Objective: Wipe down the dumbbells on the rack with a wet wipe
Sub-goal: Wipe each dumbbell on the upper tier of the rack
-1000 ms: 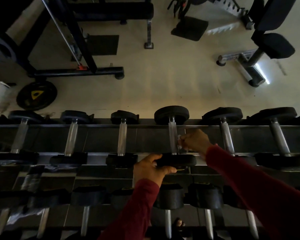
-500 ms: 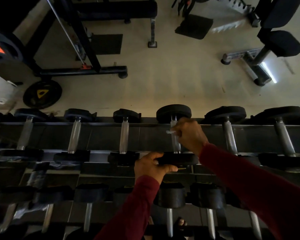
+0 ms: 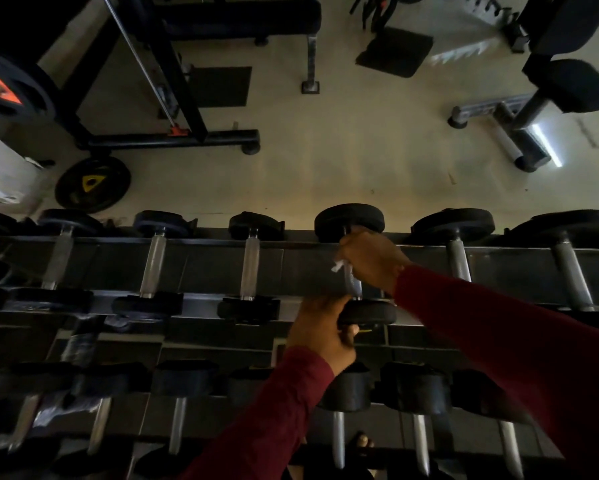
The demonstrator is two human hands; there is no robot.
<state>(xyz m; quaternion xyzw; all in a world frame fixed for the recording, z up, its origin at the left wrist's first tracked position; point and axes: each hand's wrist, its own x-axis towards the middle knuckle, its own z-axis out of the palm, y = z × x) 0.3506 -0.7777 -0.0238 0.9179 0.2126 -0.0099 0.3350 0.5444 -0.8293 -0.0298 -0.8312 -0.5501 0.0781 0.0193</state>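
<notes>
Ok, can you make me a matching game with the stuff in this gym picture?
Things:
1. wet wipe
2. left hand
3. weight plate
4. sleeve

Descriptions:
A. dark red
B. lying on the floor, with a yellow mark
C. white, poking out of the right hand
D. gripping the near end of the dumbbell

Pairs: 1-C, 2-D, 3-B, 4-A

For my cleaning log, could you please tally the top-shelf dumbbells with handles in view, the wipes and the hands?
Top-shelf dumbbells: 6
Wipes: 1
Hands: 2, left hand and right hand
Total: 9
</notes>
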